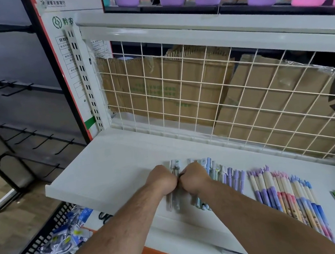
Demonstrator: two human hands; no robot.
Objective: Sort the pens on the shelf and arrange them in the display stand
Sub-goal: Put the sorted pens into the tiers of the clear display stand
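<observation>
Slippage risk: left hand point(162, 179) and right hand point(193, 176), both curled around a pen bundle point(175, 165) on the shelf point(114, 165), could scatter it into the adjacent sorted row point(233, 179) if grip loosens.

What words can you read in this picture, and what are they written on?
"黔农": green, beside the green logo on the white poster.
Red characters at the poster's top edge: cut off, unreadable.
Small print in the poster's tables: too small to read.
Green print on the cardboard box: too blurred to read.
Prints on the pens: too small to read.
</observation>
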